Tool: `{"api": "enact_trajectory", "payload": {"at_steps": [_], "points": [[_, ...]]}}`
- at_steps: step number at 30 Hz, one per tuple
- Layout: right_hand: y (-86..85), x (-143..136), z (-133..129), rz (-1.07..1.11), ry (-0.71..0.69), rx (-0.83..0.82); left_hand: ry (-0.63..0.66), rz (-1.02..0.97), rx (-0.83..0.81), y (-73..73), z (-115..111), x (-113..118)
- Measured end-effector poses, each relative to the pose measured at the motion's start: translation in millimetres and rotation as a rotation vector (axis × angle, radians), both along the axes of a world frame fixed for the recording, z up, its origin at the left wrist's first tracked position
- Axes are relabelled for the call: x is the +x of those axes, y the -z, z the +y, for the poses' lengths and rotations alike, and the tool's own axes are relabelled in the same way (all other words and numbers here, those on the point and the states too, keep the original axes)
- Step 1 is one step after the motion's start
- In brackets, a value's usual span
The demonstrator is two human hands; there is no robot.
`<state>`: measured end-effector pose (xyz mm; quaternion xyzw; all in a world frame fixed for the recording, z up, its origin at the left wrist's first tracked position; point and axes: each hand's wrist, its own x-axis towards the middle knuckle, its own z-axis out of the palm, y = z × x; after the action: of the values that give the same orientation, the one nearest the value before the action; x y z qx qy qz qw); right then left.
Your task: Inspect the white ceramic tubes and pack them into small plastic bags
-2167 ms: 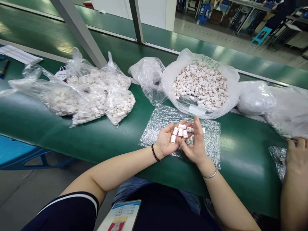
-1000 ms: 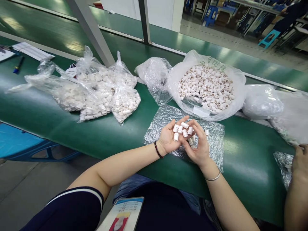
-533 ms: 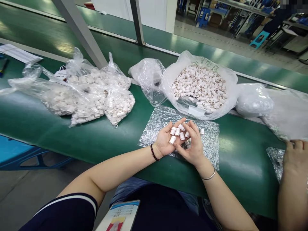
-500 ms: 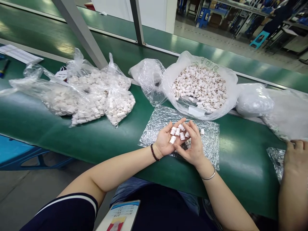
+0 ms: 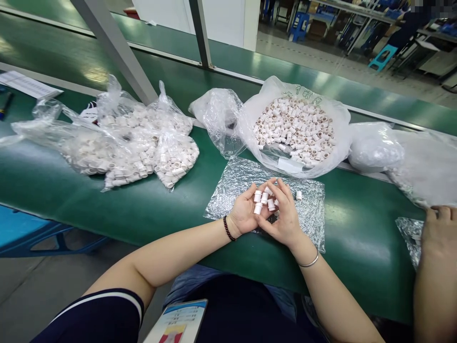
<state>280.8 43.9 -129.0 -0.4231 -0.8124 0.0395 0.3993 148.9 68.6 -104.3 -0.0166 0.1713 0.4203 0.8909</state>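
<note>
Several short white plastic fittings (image 5: 257, 208) lie in my left hand (image 5: 244, 212), which is cupped with its palm up. Against its fingers rests my right hand (image 5: 285, 216), curved over the far side of the fittings and touching some of them; its fingertips partly hide the pile. Beneath both hands a clear crinkled plastic bag (image 5: 228, 188) is spread flat on the green work surface (image 5: 357, 228). One loose fitting (image 5: 299, 195) sits on that bag, right of my right hand. Behind it stands a large open bag (image 5: 341, 124) of many like fittings.
Filled clear bags (image 5: 174, 159) are grouped at the left. Crumpled plastic (image 5: 221, 114) and a white bundle (image 5: 374, 145) flank the large bag. At the right edge another person's hand (image 5: 441, 233) touches a small bag. A metal post (image 5: 114, 47) slants behind.
My right hand has closed in slightly over the fittings, and the pieces in my left palm have shifted a little. The fittings seen below my fingers earlier are now mostly hidden.
</note>
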Motion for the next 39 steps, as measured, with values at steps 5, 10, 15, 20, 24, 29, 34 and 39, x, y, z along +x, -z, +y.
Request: {"api": "enact_trajectory", "payload": {"at_steps": [5,10,15,20,24,29,34,39], "points": [[-3.3,3.9,1.1,0.036,0.004,0.031,-0.01,-0.022,0.0,3.2,4.3,-3.3],[-0.6,14.1,6.4,0.175,0.126,0.047,-0.111,-0.037,0.054,4.0,12.7,-8.0],[7.5,23.1,11.4,0.228,0.247,-0.031,-0.19,0.023,0.033,1.7,23.3,-13.1],[8.2,28.5,14.0,0.234,0.284,-0.045,-0.275,0.095,-0.012,1.4,34.4,-19.5],[10.3,29.2,14.8,0.2,0.308,-0.05,-0.298,0.102,-0.023,2.8,38.1,-21.3],[13.3,29.7,16.5,0.1,0.342,-0.096,-0.317,0.111,-0.012,6.2,39.7,-20.7],[14.2,28.5,17.8,-0.004,0.352,-0.125,-0.326,0.131,-0.023,7.1,41.5,-20.4],[16.6,26.6,17.0,-0.11,0.366,-0.139,-0.304,0.141,-0.026,7.7,41.6,-20.1]]}}
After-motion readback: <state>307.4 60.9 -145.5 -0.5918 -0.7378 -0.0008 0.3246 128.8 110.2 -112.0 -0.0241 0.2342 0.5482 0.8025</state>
